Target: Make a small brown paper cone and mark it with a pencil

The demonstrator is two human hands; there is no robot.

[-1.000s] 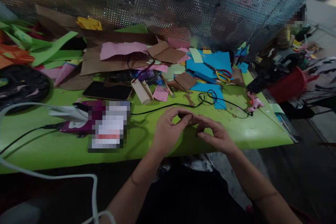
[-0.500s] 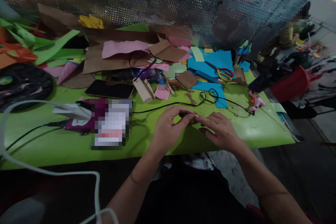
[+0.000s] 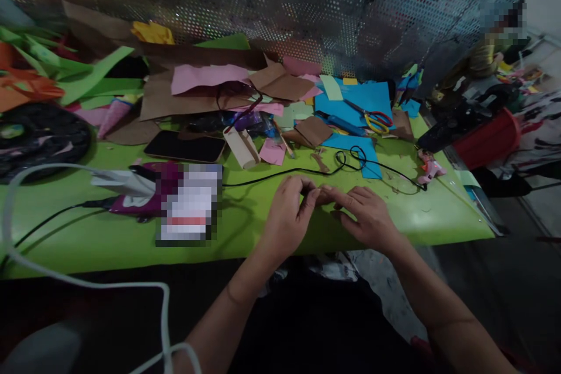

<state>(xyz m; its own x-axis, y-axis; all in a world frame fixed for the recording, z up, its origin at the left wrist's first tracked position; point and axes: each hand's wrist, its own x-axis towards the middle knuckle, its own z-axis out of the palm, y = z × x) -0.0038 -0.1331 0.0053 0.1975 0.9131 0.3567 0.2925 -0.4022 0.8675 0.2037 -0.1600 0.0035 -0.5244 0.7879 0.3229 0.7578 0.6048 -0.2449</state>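
Note:
My left hand (image 3: 287, 216) is over the front part of the green table (image 3: 245, 234), its thumb and fingers closed in a pinch. Whatever it pinches is too small or hidden to make out. From the right, my right hand (image 3: 370, 219) reaches toward the left fingertips with its index finger stretched out. Its thumb stands apart below that finger. The fingertips of both hands meet or nearly meet. Just beyond them a thin black cable (image 3: 280, 174) runs across the table.
Left of my hands are a blurred-out phone-like screen (image 3: 188, 204), a purple power strip (image 3: 131, 201) and a dark phone (image 3: 184, 146). Farther back lie a cardboard tube (image 3: 241, 149), scissors (image 3: 372, 118), blue paper (image 3: 372, 93) and paper scraps. A pink glue gun (image 3: 429, 169) rests at right.
My left fingers have curled and drawn slightly back, closing the gap between thumb and index finger. The right index finger has shifted slightly left. The whole view has shifted a little.

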